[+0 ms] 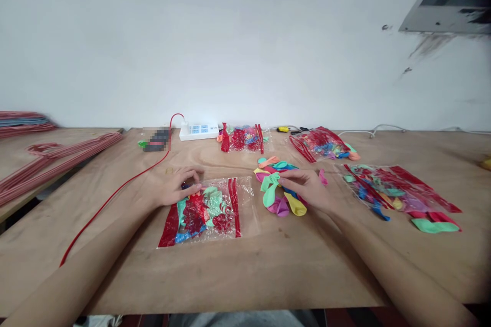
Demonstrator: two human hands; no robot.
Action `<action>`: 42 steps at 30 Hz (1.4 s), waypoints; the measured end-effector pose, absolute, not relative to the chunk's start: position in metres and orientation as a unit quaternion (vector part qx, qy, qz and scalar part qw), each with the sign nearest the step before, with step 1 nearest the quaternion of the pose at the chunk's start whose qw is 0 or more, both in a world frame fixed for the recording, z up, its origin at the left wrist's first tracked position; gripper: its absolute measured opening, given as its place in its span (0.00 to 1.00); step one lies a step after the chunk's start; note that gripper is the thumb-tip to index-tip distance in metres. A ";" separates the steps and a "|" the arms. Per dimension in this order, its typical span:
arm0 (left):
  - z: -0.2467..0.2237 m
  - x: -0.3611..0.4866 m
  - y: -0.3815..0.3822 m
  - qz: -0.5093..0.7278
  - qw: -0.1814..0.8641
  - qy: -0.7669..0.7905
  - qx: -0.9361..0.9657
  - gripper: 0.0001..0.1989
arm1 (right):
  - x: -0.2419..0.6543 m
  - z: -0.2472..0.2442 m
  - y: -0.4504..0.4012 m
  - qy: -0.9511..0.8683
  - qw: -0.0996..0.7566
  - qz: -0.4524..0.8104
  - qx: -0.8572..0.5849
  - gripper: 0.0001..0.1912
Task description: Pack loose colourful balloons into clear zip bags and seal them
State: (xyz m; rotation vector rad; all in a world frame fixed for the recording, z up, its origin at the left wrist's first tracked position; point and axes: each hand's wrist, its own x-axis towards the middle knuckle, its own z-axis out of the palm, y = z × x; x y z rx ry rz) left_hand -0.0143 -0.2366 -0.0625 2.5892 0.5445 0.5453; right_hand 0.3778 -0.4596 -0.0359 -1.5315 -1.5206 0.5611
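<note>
Littering wooden tabletop (245,276) by wall (245,36): balloons (297,205)

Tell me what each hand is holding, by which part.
The right hand pinches a green balloon by its upper end. The left hand touches the plastic bag at its upper left; whether it grips cannot be told.

Left hand (178,189): was bare, forearm too!
Right hand (309,190): looked equally bare!
Grey clothing (245,320): peeked out below the table (245,276)!
</note>
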 end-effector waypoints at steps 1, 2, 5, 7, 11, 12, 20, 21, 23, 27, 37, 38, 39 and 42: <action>-0.063 -0.014 -0.236 0.193 0.219 0.199 0.935 0.21 | 0.378 -0.037 -0.459 -0.634 0.417 0.197 -0.621 0.18; -0.063 -0.015 -0.236 0.190 0.220 0.200 0.936 0.21 | 0.379 -0.039 -0.458 -0.652 0.394 0.161 -0.627 0.18; -0.062 -0.014 -0.236 0.184 0.221 0.200 0.937 0.20 | 0.382 -0.041 -0.457 -0.675 0.360 0.055 -0.642 0.18; -0.061 -0.014 -0.236 0.184 0.222 0.200 0.936 0.21 | 0.381 -0.038 -0.459 -0.672 0.368 0.015 -0.643 0.18; -0.059 -0.013 -0.237 0.182 0.222 0.199 0.937 0.21 | 0.371 -0.027 -0.465 -0.717 0.354 0.005 -0.600 0.17; -0.059 -0.014 -0.237 0.180 0.220 0.200 0.938 0.21 | 0.367 -0.024 -0.467 -0.741 0.332 0.017 -0.583 0.17; -0.064 -0.015 -0.235 0.184 0.215 0.195 0.939 0.20 | 0.357 -0.021 -0.471 -0.825 0.210 0.077 -0.519 0.16; -0.064 -0.015 -0.234 0.184 0.214 0.195 0.939 0.20 | 0.358 -0.022 -0.472 -0.825 0.215 0.068 -0.518 0.16; -0.065 -0.016 -0.233 0.184 0.214 0.196 0.939 0.20 | 0.358 -0.021 -0.474 -0.827 0.233 0.043 -0.510 0.15; -0.064 -0.016 -0.233 0.182 0.217 0.196 0.939 0.20 | 0.350 -0.018 -0.481 -0.847 0.220 -0.029 -0.483 0.12; -0.064 -0.015 -0.234 0.185 0.216 0.195 0.939 0.19 | 0.337 -0.026 -0.481 -0.847 0.127 -0.056 -0.514 0.14; -0.064 -0.015 -0.234 0.186 0.215 0.194 0.939 0.19 | 0.337 -0.027 -0.480 -0.844 0.133 -0.049 -0.518 0.14; -0.065 -0.015 -0.234 0.187 0.214 0.192 0.939 0.19 | 0.338 -0.027 -0.479 -0.841 0.140 -0.042 -0.521 0.14; -0.064 -0.015 -0.234 0.188 0.213 0.189 0.940 0.20 | 0.339 -0.027 -0.478 -0.827 0.192 -0.017 -0.529 0.14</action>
